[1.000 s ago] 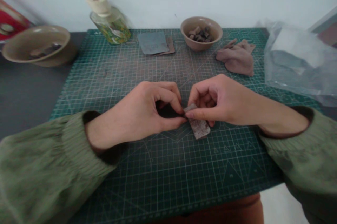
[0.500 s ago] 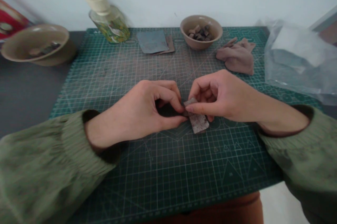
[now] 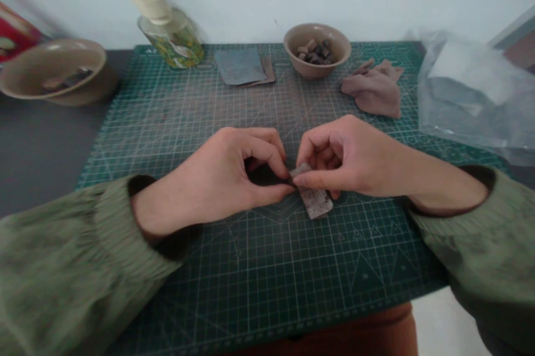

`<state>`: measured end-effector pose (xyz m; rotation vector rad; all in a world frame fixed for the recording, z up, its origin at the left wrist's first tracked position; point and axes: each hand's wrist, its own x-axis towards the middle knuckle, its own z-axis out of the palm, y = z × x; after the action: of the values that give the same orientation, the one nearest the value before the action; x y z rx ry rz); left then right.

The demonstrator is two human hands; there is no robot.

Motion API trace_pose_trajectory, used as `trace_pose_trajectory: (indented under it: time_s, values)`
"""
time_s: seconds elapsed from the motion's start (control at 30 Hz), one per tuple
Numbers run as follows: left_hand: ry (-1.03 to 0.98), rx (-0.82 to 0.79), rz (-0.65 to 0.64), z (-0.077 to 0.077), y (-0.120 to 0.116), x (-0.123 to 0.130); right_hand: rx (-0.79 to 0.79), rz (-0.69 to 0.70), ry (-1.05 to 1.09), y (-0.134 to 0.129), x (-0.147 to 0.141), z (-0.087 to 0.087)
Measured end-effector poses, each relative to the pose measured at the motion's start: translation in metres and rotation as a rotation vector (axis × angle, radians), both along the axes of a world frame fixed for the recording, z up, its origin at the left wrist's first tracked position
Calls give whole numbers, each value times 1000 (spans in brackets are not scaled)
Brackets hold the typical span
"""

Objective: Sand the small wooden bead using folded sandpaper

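Note:
Over the middle of the green cutting mat [image 3: 259, 267], both hands meet at their fingertips. My right hand [image 3: 351, 158] pinches a small folded piece of sandpaper [image 3: 316, 203], greyish with dark worn patches, between thumb and fingers. Its lower end sticks out below the thumb, tilted toward me. Thumb and fingertips of my left hand [image 3: 234, 172] are closed on a small dark thing at the sandpaper's left edge. Fingers cover most of that thing, so its kind cannot be made out.
Along the back stand a reed diffuser bottle [image 3: 171, 38], sandpaper sheets [image 3: 240, 66], a bowl [image 3: 315, 69] of small dark and brown pieces, and a crumpled brown cloth [image 3: 374, 91]. A clear plastic bag [image 3: 468, 111] lies right. Another bowl [image 3: 87, 88] stands left.
My right hand and the sandpaper have shifted slightly down, toward me, against the small thing in my left hand. My left hand stays nearly in place.

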<state>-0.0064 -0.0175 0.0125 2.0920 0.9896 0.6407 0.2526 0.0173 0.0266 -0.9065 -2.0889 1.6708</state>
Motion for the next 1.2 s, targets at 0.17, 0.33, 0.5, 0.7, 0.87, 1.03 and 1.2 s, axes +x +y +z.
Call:
trace_pose_trajectory:
  time_s: [0.17,0.33,0.5,0.7,0.87,1.03,1.2]
  values:
    - [-10,19,-8,0,1,1,28,9,-7,-1,0,1]
    - [-20,22,-11,-1,1,0,70,-68,18,0,4,6]
    - [-12,21,-2,0,0,0,156,-371,92,4,5,5]
    - [-14,6,44,2,-1,0,162,-446,67,7,3,4]
    - [-43,67,151,8,-6,2,166,-468,51,7,3,5]
    - [-93,183,74,11,-8,2,154,-486,45,7,3,4]
    - [-189,-19,95,1,-7,1,120,-472,55,8,4,2]
